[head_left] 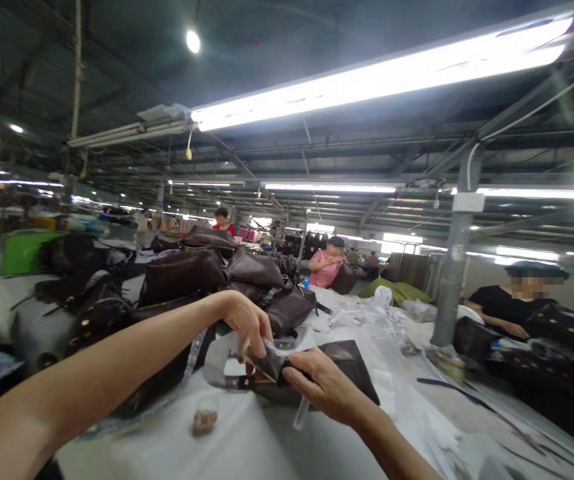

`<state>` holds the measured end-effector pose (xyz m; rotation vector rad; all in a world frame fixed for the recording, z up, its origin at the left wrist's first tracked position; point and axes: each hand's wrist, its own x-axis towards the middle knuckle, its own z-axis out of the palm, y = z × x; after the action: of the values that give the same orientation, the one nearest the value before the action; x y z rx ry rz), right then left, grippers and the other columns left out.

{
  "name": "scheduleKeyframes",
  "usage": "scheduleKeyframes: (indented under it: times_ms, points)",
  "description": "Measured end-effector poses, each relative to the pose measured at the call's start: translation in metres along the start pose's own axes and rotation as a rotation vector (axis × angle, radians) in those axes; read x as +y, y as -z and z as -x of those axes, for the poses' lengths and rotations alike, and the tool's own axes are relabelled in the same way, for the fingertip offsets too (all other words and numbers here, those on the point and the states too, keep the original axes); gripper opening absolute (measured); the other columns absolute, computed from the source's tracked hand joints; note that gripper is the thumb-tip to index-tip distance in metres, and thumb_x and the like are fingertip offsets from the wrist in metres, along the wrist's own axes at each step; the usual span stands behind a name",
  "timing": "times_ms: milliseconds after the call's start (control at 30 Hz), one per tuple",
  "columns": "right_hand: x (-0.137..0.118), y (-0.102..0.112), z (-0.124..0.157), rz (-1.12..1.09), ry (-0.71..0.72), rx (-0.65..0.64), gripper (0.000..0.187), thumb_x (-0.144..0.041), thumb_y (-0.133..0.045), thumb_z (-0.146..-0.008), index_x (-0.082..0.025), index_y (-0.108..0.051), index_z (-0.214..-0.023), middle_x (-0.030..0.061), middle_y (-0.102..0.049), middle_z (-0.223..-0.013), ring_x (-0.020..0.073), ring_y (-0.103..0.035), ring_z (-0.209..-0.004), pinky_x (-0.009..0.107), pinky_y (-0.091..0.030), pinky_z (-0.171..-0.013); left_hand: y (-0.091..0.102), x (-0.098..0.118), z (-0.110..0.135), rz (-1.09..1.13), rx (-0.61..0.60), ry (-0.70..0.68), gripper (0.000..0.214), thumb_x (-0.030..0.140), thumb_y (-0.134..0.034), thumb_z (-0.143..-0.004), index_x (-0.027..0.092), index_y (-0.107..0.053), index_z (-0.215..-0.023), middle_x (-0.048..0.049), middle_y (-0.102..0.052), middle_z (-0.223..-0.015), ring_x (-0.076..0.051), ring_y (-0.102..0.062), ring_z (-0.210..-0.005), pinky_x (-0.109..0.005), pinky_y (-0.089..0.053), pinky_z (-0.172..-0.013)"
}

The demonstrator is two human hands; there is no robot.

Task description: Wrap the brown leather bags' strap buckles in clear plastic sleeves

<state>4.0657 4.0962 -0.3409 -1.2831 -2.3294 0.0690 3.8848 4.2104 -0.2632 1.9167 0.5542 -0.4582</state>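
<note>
My left hand (249, 323) reaches across from the left, fingers pinched on the end of a dark leather strap piece (271, 363) with clear plastic wrap around it. My right hand (324, 387) comes up from the lower right and grips the same dark piece from the other side, over a flat dark brown leather panel (354, 367) lying on the white table (247, 440). Both hands are closed. A metal buckle or clasp part (239, 381) shows just under the left hand.
A heap of dark brown leather bags (207, 267) rises behind my hands. A small pinkish lump (205, 420) lies on the table in front. Crumpled clear plastic (381, 313) covers the middle. Seated people work at the right (511, 307) and beyond (327, 263). A metal post (454, 267) stands right.
</note>
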Motion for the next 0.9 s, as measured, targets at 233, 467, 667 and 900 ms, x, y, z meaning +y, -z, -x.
scheduleKeyframes:
  times_ms: [233, 467, 667, 900]
  points:
    - [0.002, 0.001, 0.001, -0.081, -0.027, 0.028, 0.031, -0.031, -0.038, -0.093, -0.019, -0.042, -0.065, -0.0030, -0.048, -0.064, 0.0132, -0.044, -0.065, 0.026, -0.031, -0.064, -0.003, 0.014, -0.007, -0.153, 0.056, 0.044, 0.025, 0.040, -0.084, -0.053, 0.020, -0.073, -0.062, -0.0074, -0.069, -0.061, -0.024, -0.062, -0.049, -0.032, -0.048, -0.040]
    - [0.004, 0.002, 0.000, -0.362, -0.039, 0.151, 0.022, -0.036, -0.045, -0.090, -0.019, -0.060, -0.087, -0.0003, -0.060, -0.078, 0.0154, -0.053, -0.074, 0.026, -0.040, -0.069, 0.005, 0.035, -0.011, -0.370, 0.164, 0.123, 0.022, 0.041, -0.075, -0.060, 0.020, -0.071, -0.059, -0.0081, -0.069, -0.063, -0.028, -0.064, -0.062, -0.036, -0.050, -0.054]
    - [0.030, 0.002, -0.007, -0.761, -0.214, 0.353, 0.032, -0.051, -0.055, -0.083, -0.020, -0.057, -0.078, -0.0019, -0.054, -0.070, 0.0151, -0.055, -0.066, 0.025, -0.043, -0.057, -0.035, 0.051, 0.006, -0.962, 1.226, -0.409, 0.008, 0.025, -0.065, -0.076, 0.018, -0.067, -0.079, -0.0098, -0.064, -0.092, -0.027, -0.056, -0.097, -0.037, -0.042, -0.088]
    - [0.032, 0.006, -0.001, -0.856, -0.226, 0.480, 0.037, -0.055, -0.059, -0.081, -0.019, -0.056, -0.075, -0.0024, -0.056, -0.062, 0.0121, -0.047, -0.054, 0.025, -0.035, -0.053, -0.087, -0.010, -0.037, -0.658, 1.415, -0.600, 0.025, 0.022, -0.042, -0.093, 0.018, -0.065, -0.084, -0.0078, -0.063, -0.087, -0.018, -0.059, -0.082, -0.027, -0.044, -0.075]
